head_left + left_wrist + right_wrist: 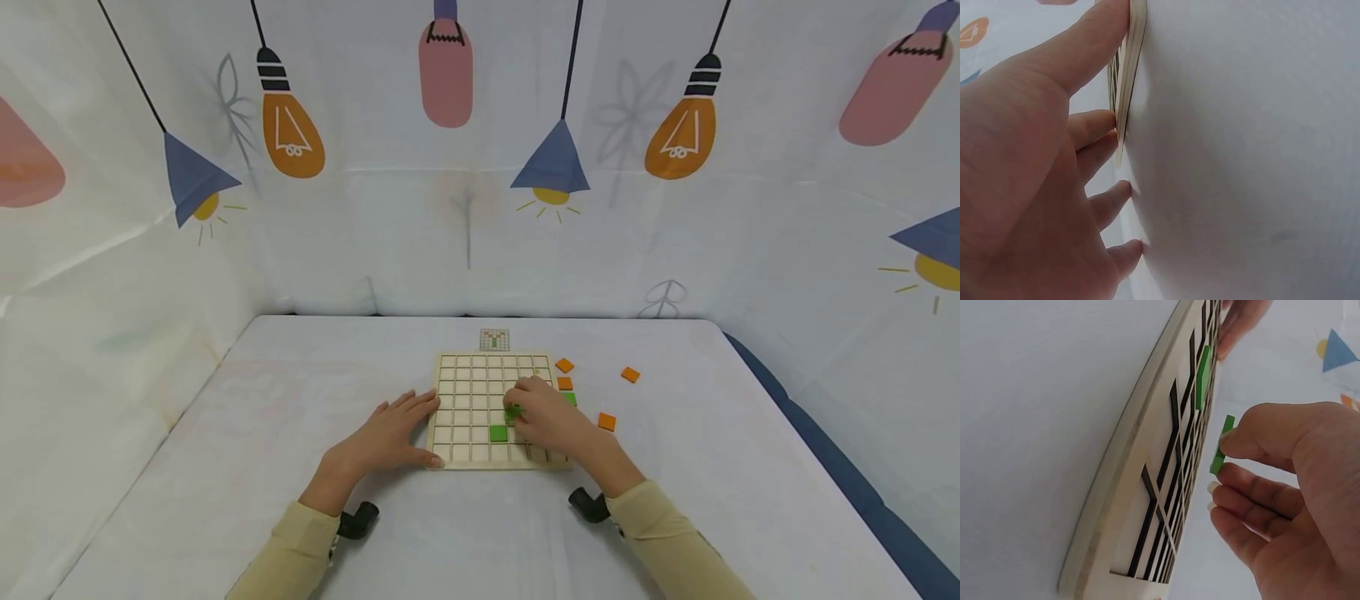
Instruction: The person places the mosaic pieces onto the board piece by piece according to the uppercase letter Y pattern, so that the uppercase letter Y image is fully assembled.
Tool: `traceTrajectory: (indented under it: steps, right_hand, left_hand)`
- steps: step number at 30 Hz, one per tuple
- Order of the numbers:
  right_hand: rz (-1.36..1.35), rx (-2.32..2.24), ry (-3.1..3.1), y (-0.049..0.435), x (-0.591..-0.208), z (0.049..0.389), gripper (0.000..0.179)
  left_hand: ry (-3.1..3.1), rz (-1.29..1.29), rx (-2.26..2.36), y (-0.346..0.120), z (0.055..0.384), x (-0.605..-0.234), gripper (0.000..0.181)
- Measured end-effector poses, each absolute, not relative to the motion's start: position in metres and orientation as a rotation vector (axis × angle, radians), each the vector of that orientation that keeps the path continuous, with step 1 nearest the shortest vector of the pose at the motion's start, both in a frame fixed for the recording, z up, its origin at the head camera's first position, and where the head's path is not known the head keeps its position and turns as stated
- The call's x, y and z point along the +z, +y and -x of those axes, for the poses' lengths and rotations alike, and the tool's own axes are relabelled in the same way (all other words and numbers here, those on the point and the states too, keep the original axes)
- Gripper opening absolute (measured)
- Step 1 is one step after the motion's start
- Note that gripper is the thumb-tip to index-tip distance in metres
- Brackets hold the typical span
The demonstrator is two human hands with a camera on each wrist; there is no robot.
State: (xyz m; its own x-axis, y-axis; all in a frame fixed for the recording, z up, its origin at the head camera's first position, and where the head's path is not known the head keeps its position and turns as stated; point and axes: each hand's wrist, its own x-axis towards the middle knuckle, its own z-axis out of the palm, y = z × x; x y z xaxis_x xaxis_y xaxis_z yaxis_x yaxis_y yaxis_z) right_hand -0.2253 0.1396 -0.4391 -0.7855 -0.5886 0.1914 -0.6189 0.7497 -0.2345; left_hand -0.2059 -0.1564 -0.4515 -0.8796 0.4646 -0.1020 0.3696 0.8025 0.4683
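A wooden grid board (461, 433) with square cells lies flat on the table. My left hand (386, 435) rests along its left edge, fingers spread, and in the left wrist view the thumb (1094, 47) touches the board's side. Over the right half of the grid, my right hand (551, 421) pinches a green square tile (1217, 465) between thumb and fingers. The right wrist view has that tile tilted, a little above the cells. Another green tile (498, 433) sits in a cell towards the near side, just left of the right hand.
Right of the board lie several orange tiles (631, 374) and one partly hidden green tile (570, 398). Behind the board's far edge is a small card (494, 339) with a coloured grid pattern. A white cloth printed with lamps hangs behind the white table (337, 358).
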Motion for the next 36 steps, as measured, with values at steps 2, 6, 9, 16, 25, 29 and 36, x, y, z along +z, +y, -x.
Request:
traceTrajectory:
  steps: [2, 6, 9, 16, 25, 29, 36]
  right_hand:
    - [-0.99, 0.447, -2.833, 0.138, -0.439, 0.225, 0.017]
    - [-1.006, 0.471, -2.84, 0.135, -0.439, 0.225, 0.018]
    - [-1.031, 0.475, -2.84, 0.132, -0.439, 0.225, 0.021]
    - [-1.029, 0.431, -2.875, 0.127, -0.439, 0.224, 0.021]
    - [-1.064, 0.395, -2.844, 0.122, -0.44, 0.227, 0.021]
    - [-1.065, 0.376, -2.858, 0.12, -0.44, 0.228, 0.019]
    - [-1.054, 0.378, -2.874, 0.12, -0.442, 0.23, 0.016]
  left_hand:
    - [2.779, -0.65, 0.657, -0.156, 0.206, -0.451, 0.098]
    - [2.776, -0.65, 0.654, -0.156, 0.206, -0.451, 0.098]
    - [2.772, -0.645, 0.652, -0.156, 0.207, -0.451, 0.097]
    - [2.777, -0.637, 0.647, -0.156, 0.207, -0.452, 0.097]
    - [2.768, -0.617, 0.656, -0.157, 0.205, -0.45, 0.097]
    - [2.766, -0.615, 0.648, -0.158, 0.204, -0.45, 0.097]
    - [2.76, -0.633, 0.627, -0.158, 0.208, -0.451, 0.098]
